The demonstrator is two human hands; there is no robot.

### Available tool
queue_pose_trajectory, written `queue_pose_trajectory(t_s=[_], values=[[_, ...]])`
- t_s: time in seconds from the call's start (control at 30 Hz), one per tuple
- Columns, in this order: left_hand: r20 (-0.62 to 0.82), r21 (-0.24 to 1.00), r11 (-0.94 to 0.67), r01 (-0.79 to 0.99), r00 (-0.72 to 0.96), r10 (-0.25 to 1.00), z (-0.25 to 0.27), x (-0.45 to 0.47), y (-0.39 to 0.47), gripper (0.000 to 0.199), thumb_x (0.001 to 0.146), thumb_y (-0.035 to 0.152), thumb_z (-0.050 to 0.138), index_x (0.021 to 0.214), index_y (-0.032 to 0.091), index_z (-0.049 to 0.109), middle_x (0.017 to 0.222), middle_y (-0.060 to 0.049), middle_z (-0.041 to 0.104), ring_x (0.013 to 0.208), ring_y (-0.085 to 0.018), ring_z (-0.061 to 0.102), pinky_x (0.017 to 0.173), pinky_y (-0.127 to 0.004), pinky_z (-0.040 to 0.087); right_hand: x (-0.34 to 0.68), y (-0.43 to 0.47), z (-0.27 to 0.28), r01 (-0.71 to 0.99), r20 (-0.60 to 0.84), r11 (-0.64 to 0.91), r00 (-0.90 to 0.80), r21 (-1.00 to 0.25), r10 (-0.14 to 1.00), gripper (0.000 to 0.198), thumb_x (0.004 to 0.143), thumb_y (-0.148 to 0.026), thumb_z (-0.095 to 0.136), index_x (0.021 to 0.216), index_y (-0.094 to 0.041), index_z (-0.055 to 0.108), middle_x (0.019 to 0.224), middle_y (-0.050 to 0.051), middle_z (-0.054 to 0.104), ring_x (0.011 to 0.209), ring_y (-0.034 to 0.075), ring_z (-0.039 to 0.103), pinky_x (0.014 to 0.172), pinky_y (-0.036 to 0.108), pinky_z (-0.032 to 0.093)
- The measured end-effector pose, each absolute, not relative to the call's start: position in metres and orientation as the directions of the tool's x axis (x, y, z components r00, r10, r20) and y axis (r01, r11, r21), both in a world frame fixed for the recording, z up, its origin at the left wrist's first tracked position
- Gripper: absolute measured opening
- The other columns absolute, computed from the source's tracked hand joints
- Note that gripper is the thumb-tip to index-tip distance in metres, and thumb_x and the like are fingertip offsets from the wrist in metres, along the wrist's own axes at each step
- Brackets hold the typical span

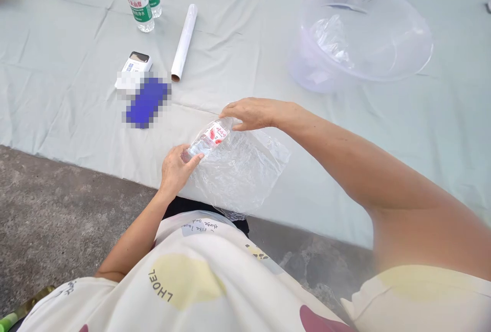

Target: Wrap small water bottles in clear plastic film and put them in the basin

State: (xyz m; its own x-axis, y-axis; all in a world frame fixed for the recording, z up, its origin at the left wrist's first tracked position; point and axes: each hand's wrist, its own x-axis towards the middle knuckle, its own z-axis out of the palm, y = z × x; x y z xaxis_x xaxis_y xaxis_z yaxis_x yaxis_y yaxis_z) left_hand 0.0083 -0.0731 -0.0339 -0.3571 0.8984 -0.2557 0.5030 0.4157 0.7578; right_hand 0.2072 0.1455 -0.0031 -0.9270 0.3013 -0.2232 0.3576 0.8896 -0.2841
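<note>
A small clear plastic bottle [215, 134] with a white and red label lies slanted near the table's front edge. Thin transparent plastic film [245, 173] covers it and spreads to its right, hanging slightly over the edge. My left hand [177, 168] grips the bottle's lower end through the film, thumb on top. At the upper end, my right hand [251, 113] curves round the bottle and film, with fingers on the far side and thumb on the near side. The bottle's cap is hidden by that hand.
A roll of film [184, 43] lies beyond my hands, left of a large translucent tub [307, 61] holding crumpled plastic [333, 40]. Two water bottles [138, 7] stand at the back left. Nearer are a white device [134, 66] and a blurred blue object [146, 103].
</note>
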Motion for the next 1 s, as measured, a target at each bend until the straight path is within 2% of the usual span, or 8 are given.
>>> queue_pose_trajectory(t_s=[0.13, 0.27, 0.4, 0.6, 0.73, 0.83, 0.93, 1.0], values=[[-0.174, 0.76, 0.376, 0.531, -0.391, 0.904, -0.037, 0.014, -0.075, 0.045, 0.076, 0.042, 0.077, 0.114, 0.019, 0.067, 0.102, -0.005, 0.064, 0.088, -0.019, 0.063, 0.081, -0.033, 0.051, 0.223, 0.137, -0.012, 0.311, -0.059, 0.926, -0.95, -0.212, 0.306, 0.031, 0.089, -0.021, 0.061, 0.117, -0.026, 0.07, 0.111, 0.005, 0.075, 0.098, 0.023, 0.067, 0.076, 0.035, 0.048], [0.089, 0.673, 0.215, 0.708, -0.366, 0.926, -0.058, 0.026, -0.082, 0.048, 0.08, 0.04, 0.075, 0.121, 0.018, 0.062, 0.111, -0.009, 0.059, 0.089, -0.02, 0.062, 0.079, -0.034, 0.052, 0.237, 0.125, -0.036, 0.355, 0.175, 0.923, -0.909, -0.152, 0.378, 0.021, 0.092, -0.023, 0.059, 0.109, -0.02, 0.071, 0.104, 0.009, 0.077, 0.103, 0.027, 0.064, 0.081, 0.041, 0.05], [0.394, 0.482, -0.011, 0.876, -0.206, 0.896, -0.089, 0.035, -0.09, 0.038, 0.089, 0.04, 0.067, 0.119, 0.017, 0.061, 0.111, -0.012, 0.058, 0.098, -0.023, 0.06, 0.085, -0.037, 0.05, 0.258, 0.098, -0.06, 0.429, 0.34, 0.874, -0.806, -0.23, 0.485, 0.024, 0.096, -0.02, 0.051, 0.109, -0.021, 0.071, 0.116, 0.008, 0.075, 0.101, 0.024, 0.064, 0.089, 0.042, 0.054], [0.654, 0.202, -0.348, 0.916, 0.138, 0.743, -0.102, 0.031, -0.107, 0.033, 0.092, 0.021, 0.064, 0.125, 0.019, 0.06, 0.104, -0.011, 0.062, 0.091, -0.019, 0.061, 0.078, -0.031, 0.048, 0.287, 0.045, -0.081, 0.537, 0.411, 0.769, -0.649, -0.348, 0.64, 0.037, 0.098, -0.016, 0.043, 0.126, -0.025, 0.066, 0.132, 0.005, 0.069, 0.121, 0.022, 0.062, 0.103, 0.045, 0.051], [0.534, 0.2, -0.476, 0.857, 0.311, 0.786, -0.091, 0.04, -0.124, 0.033, 0.094, 0.014, 0.054, 0.124, 0.022, 0.064, 0.097, -0.01, 0.067, 0.089, -0.02, 0.066, 0.077, -0.033, 0.048, 0.311, 0.021, -0.083, 0.599, 0.302, 0.708, -0.643, -0.374, 0.703, 0.035, 0.097, -0.025, 0.048, 0.127, -0.026, 0.066, 0.138, 0.005, 0.065, 0.132, 0.024, 0.056, 0.105, 0.046, 0.049], [0.377, 0.297, -0.561, 0.772, 0.445, 0.812, -0.074, 0.051, -0.131, 0.031, 0.094, 0.016, 0.051, 0.121, 0.02, 0.066, 0.096, -0.011, 0.07, 0.089, -0.023, 0.068, 0.077, -0.036, 0.05, 0.335, 0.014, -0.075, 0.664, 0.239, 0.647, -0.605, -0.375, 0.76, 0.03, 0.095, -0.025, 0.048, 0.113, -0.028, 0.073, 0.123, 0.004, 0.074, 0.125, 0.026, 0.062, 0.1, 0.048, 0.05], [0.302, 0.435, -0.661, 0.611, 0.593, 0.746, -0.051, 0.056, -0.135, 0.027, 0.095, 0.021, 0.051, 0.117, 0.021, 0.067, 0.092, -0.008, 0.073, 0.084, -0.021, 0.069, 0.075, -0.035, 0.052, 0.348, 0.013, -0.059, 0.764, 0.367, 0.512, -0.381, -0.392, 0.849, 0.032, 0.095, -0.02, 0.043, 0.101, -0.027, 0.075, 0.105, 0.006, 0.078, 0.109, 0.027, 0.068, 0.094, 0.049, 0.051], [0.327, 0.487, -0.724, 0.489, 0.666, 0.67, -0.037, 0.055, -0.137, 0.026, 0.095, 0.021, 0.051, 0.115, 0.023, 0.067, 0.089, -0.006, 0.074, 0.08, -0.018, 0.07, 0.07, -0.032, 0.051, 0.341, 0.012, -0.047, 0.782, 0.456, 0.452, -0.244, -0.429, 0.856, 0.034, 0.097, -0.02, 0.041, 0.101, -0.025, 0.074, 0.104, 0.007, 0.077, 0.102, 0.026, 0.069, 0.092, 0.047, 0.052]])
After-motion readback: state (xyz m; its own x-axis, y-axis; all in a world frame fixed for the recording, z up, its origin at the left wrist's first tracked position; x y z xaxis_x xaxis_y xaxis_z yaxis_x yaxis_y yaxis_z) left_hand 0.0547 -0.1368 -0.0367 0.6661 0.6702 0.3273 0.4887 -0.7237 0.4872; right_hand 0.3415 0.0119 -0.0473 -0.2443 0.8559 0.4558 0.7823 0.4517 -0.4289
